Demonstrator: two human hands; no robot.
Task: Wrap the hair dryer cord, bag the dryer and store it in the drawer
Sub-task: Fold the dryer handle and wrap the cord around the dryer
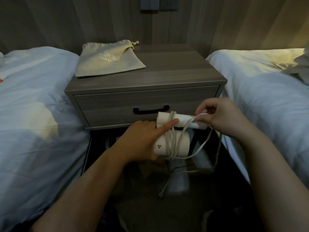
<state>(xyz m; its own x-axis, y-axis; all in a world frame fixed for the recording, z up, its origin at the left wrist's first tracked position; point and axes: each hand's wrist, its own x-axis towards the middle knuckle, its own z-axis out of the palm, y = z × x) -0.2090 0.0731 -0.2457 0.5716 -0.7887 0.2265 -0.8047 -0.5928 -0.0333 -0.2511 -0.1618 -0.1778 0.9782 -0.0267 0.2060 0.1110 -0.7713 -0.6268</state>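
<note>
A white folded hair dryer [181, 141] hangs in the air in front of the nightstand, a few turns of its white cord [172, 139] around it. My left hand [142, 139] grips the dryer body, its index finger stretched along the folded handle over the cord. My right hand [222, 114] pinches the cord at the handle's right end. A loose loop of cord hangs below, and the plug [161, 195] dangles near the floor. A cream drawstring bag [108, 59] lies flat on the nightstand top. The drawer [117, 104] with its black handle [151, 110] is closed.
The grey nightstand [175, 69] stands between two beds with white bedding, one on the left [33, 106] and one on the right [267, 91]. Wall switches and a socket [158, 4] sit above it. The floor below is dark.
</note>
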